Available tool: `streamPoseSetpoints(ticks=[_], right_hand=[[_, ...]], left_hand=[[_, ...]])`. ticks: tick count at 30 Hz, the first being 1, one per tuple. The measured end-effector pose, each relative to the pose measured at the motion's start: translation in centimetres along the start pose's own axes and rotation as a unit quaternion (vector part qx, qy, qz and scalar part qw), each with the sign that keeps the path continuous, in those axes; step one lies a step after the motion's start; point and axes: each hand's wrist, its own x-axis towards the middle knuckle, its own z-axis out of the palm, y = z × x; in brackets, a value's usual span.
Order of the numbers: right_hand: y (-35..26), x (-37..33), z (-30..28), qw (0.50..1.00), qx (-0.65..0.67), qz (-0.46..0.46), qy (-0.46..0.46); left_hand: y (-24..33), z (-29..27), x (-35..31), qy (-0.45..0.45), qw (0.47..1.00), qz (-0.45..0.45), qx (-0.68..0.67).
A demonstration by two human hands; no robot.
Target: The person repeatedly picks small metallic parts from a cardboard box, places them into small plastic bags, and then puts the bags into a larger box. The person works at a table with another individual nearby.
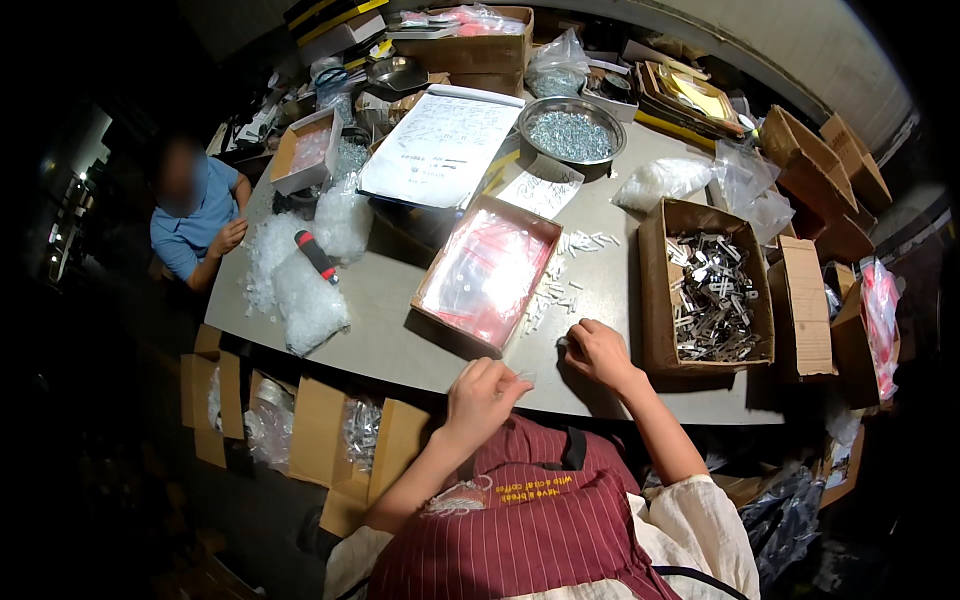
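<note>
My left hand (482, 395) is closed in a pinch at the table's front edge. Something thin and clear shows at its fingertips, too small to name. To its right, my right hand (598, 352) rests low over the tabletop with fingers curled together; what they hold, if anything, is hidden. Just beyond both hands stands a shallow cardboard box (418, 298) with clear, red-edged plastic bags (487, 265) lying flat in it. Small white plugs (550, 300) are scattered along its right side. Right of my right hand, a deeper cardboard box (655, 290) holds many metal clips (712, 290).
A steel bowl (523, 122) of small metal parts and a written-on paper pad (440, 145) lie farther back. At left are bags of clear pieces (308, 300) with a red-black handled tool (316, 256). A person in blue (195, 220) sits at far left. Open cartons (335, 430) stand below the edge.
</note>
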Motion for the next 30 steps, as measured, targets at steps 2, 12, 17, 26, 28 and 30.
streamPoseSetpoints(ticks=[2,12,17,26,28,30], right_hand=[[-2.3,-0.1,-2.3,0.994,0.113,-0.003,0.01],[-7.8,-0.4,-9.5,0.98,0.119,-0.142,0.068],[-7.5,-2.0,-9.5,0.987,0.111,-0.111,-0.025],[-6.3,-3.5,-10.0,0.987,0.094,-0.097,-0.084],[-5.3,-1.9,-12.5,0.988,0.109,-0.08,-0.077],[-2.2,-1.2,-13.8,0.978,0.189,-0.053,0.075]], left_hand=[[0.1,0.4,0.3,-0.016,1.0,0.004,0.002],[0.6,1.7,1.5,-0.043,0.996,0.077,-0.019],[1.6,2.7,2.7,-0.053,0.993,0.098,-0.041],[1.1,5.4,5.2,-0.141,0.981,0.131,0.03],[0.1,7.4,5.0,-0.085,0.99,0.109,-0.015],[-0.3,8.7,5.5,-0.066,0.994,0.077,-0.044]])
